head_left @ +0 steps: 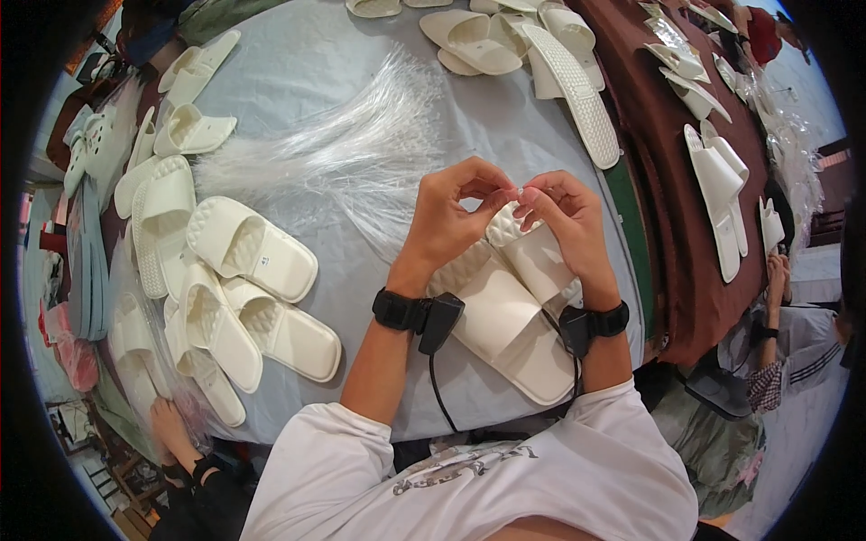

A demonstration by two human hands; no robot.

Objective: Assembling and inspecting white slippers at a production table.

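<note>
My left hand [458,213] and my right hand [572,222] meet fingertip to fingertip above the table. Both are closed in a pinch, and a tiny whitish bit shows where they touch; it is too small to name. Right below them lies a pair of cream slide slippers [508,317] with quilted insoles, partly covered by my hands and wrists. Beyond my left hand spreads a bundle of clear plastic strands [338,135], its near end reaching toward the slippers.
Several cream slippers [255,250] are heaped on the left of the grey-blue cloth [379,406]; more slippers [573,95] lie at the far right. Another person's hand [170,426] is at the lower left. A brown-covered table [667,216] adjoins on the right. Cables hang from my wrist bands.
</note>
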